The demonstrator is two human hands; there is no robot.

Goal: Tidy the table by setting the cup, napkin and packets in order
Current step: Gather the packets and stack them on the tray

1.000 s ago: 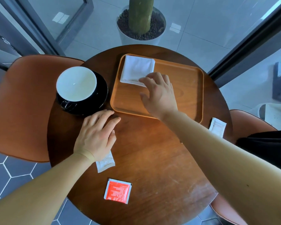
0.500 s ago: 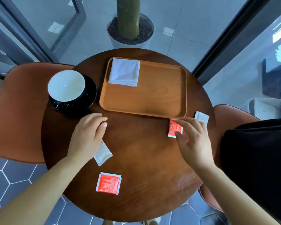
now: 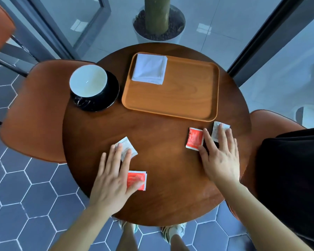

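On the round wooden table (image 3: 158, 134) a black cup with a white inside (image 3: 88, 84) stands on a black saucer (image 3: 111, 95) at the left. A folded white napkin (image 3: 150, 68) lies in the far left corner of the wooden tray (image 3: 185, 98). My left hand (image 3: 114, 178) lies flat with straight fingers on a white packet (image 3: 128, 147), its thumb on a red packet (image 3: 136, 180). My right hand (image 3: 220, 154) lies flat, fingertips on another white packet (image 3: 218, 129), thumb beside a second red packet (image 3: 195, 139).
Orange chairs (image 3: 33, 109) stand to the left and right of the table. A white planter with a trunk (image 3: 159, 24) sits on the floor behind it. My feet (image 3: 172, 230) show below the table's near edge. A black cloth (image 3: 288, 178) covers the right chair.
My right hand left the napkin on the tray and came down to the packets at the right. My left hand slid back from the saucer onto the near white and red packets.
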